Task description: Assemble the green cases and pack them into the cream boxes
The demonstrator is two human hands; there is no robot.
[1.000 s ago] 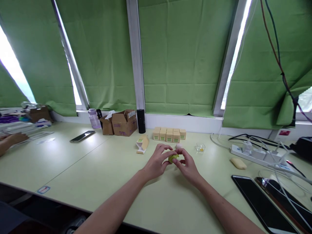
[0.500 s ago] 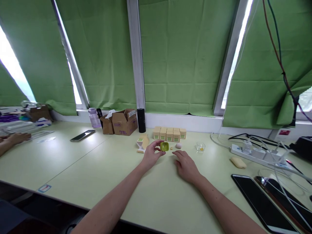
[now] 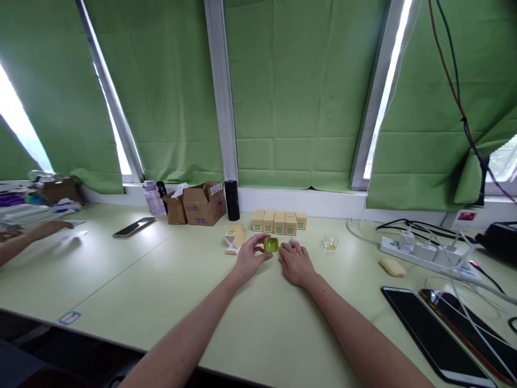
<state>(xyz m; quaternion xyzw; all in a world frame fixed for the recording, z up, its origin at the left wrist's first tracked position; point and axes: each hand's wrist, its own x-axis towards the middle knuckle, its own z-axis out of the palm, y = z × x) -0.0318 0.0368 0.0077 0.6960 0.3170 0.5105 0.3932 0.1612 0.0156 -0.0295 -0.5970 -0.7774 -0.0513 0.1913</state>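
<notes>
My left hand (image 3: 249, 257) pinches a small yellow-green open case (image 3: 271, 245) just above the table, its hollow side facing me. My right hand (image 3: 294, 262) lies flat beside it with fingers stretched toward a small pinkish piece (image 3: 293, 240) at the fingertips. Behind both hands stands a row of several small beige boxes (image 3: 278, 222). An opened beige box (image 3: 235, 238) lies on its side left of my left hand.
A clear little dish (image 3: 330, 243) with something yellow sits to the right, then a beige bar (image 3: 393, 267), a power strip (image 3: 424, 251) with cables and two dark tablets (image 3: 432, 328). Cardboard boxes (image 3: 204, 203), a black cylinder (image 3: 231, 200), a bottle and a phone (image 3: 133, 227) stand left. Another person's hand (image 3: 44, 230) rests far left.
My hands parted: the left one carried the green case up toward the box row, and the right one let go and reached forward to the pinkish piece.
</notes>
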